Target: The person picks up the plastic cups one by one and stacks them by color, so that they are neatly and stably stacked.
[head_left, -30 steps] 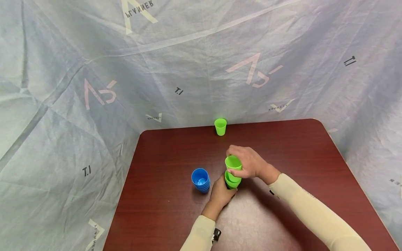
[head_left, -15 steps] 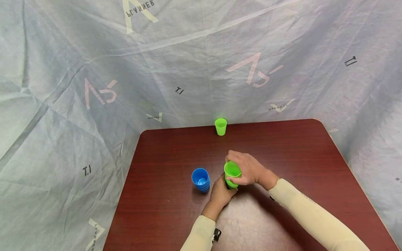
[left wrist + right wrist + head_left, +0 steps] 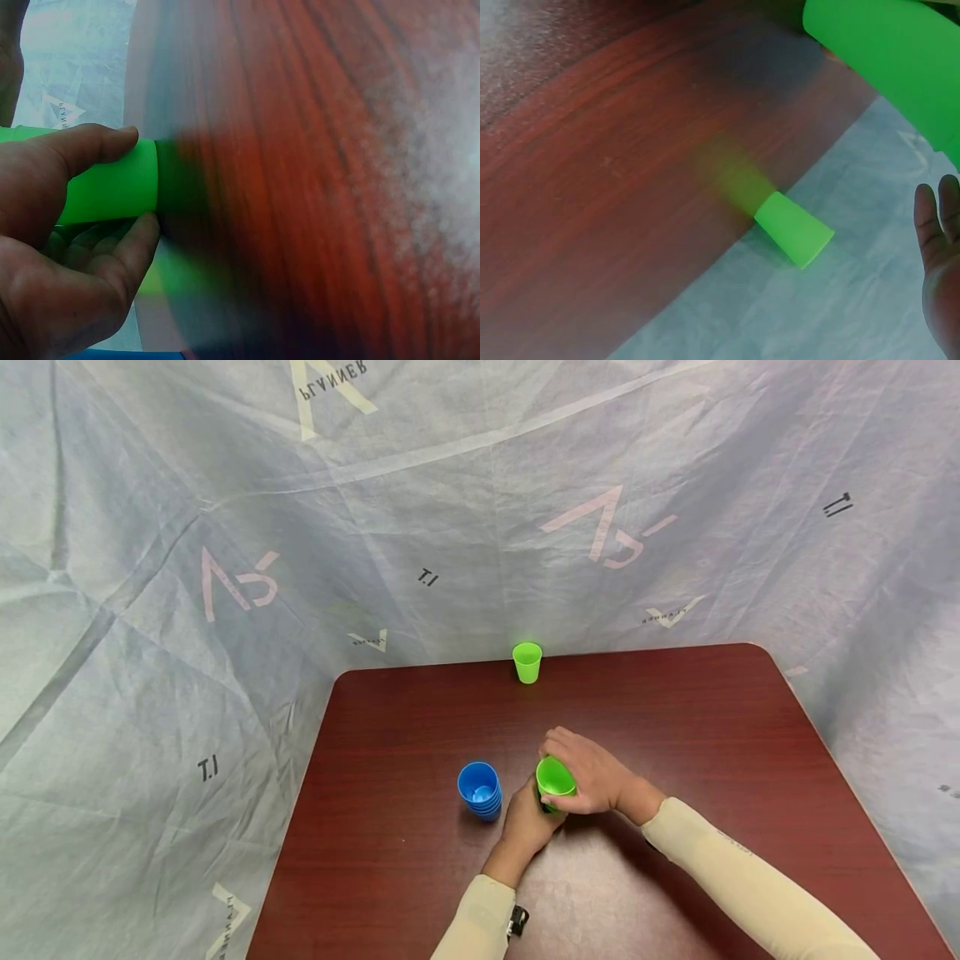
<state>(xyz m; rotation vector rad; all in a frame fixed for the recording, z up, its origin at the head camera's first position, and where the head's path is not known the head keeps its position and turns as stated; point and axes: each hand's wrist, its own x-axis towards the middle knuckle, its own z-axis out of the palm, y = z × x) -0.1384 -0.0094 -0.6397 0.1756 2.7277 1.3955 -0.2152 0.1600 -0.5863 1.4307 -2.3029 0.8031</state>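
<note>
In the head view, a stack of green cups (image 3: 556, 776) is upright near the middle of the table. My left hand (image 3: 528, 818) wraps round its lower part; in the left wrist view, thumb and fingers curl about the green wall (image 3: 116, 184) near the base. My right hand (image 3: 590, 772) spans the top cup, thumb across the near side and fingers at the far rim. The right wrist view shows two fingers (image 3: 930, 225) by the cups' rim end, the rest of that hand out of frame. The lower cups are largely hidden by both hands.
A stack of blue cups (image 3: 480, 791) stands just left of my left hand. One green cup (image 3: 527, 663) stands at the far edge of the dark red table (image 3: 390, 727), against the grey cloth backdrop (image 3: 465, 527).
The right hand has come down with its green cup, which now sits nested in the stack in the left hand. The left hand, blue cups and far green cup have stayed put.
</note>
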